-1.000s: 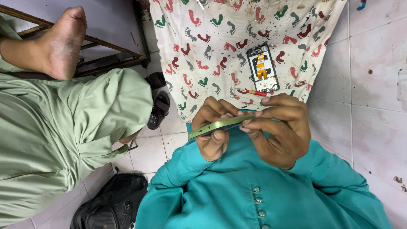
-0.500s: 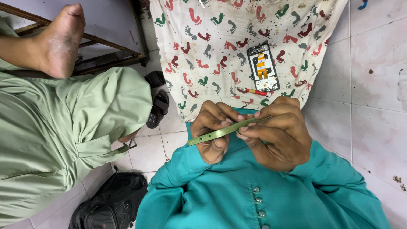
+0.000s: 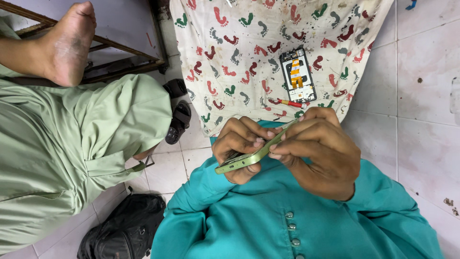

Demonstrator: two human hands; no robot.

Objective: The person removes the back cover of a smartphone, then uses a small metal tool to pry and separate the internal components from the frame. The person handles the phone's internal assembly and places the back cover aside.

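A green phone shell (image 3: 254, 156) is gripped edge-on by the left hand (image 3: 239, 144) and pinched at its 2 o'clock end by the right hand (image 3: 316, 153). Probably, even pressure should be kept; the opened phone (image 3: 297, 75) lies on the cloth (image 3: 239, 57) at 12 o'clock.

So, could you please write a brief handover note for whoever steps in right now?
Left hand: grips the lower end of the green phone shell, held edge-on.
Right hand: fingertips pinch the shell's upper end.
Opened phone body and red screwdriver lie on the footprint-patterned cloth.
Done: shell is off the body.
Left: shell not yet back on the body; what the fingers are doing to it is hidden.
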